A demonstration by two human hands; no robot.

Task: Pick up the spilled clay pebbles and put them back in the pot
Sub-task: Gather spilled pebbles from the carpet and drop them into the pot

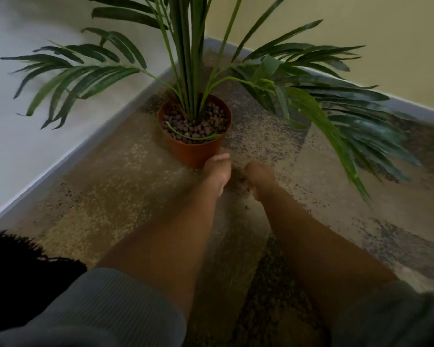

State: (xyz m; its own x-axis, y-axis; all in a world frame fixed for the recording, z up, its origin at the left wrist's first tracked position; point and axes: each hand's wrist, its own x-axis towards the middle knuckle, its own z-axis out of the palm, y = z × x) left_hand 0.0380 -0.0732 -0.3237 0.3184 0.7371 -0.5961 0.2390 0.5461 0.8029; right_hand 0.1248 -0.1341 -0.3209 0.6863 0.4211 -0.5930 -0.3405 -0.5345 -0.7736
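Observation:
A terracotta plastic pot point(194, 152) stands on the carpet in the room's corner and holds a palm-like plant point(193, 71). Brown clay pebbles point(198, 123) fill the pot almost to its rim. A small patch of spilled pebbles point(238, 180) lies on the carpet just in front of the pot, blurred. My left hand point(217, 171) rests on the carpet beside the pot's base, fingers curled downward. My right hand point(259, 179) is on the other side of the patch, curled like a fist. Motion blur and the fingers hide what either palm contains.
A patchy beige and grey carpet point(125, 186) covers the floor. Two walls with a grey skirting board point(48, 174) meet behind the pot. Long green fronds point(348, 136) droop low to the right of my hands. Dark hair point(15, 271) hangs at the lower left.

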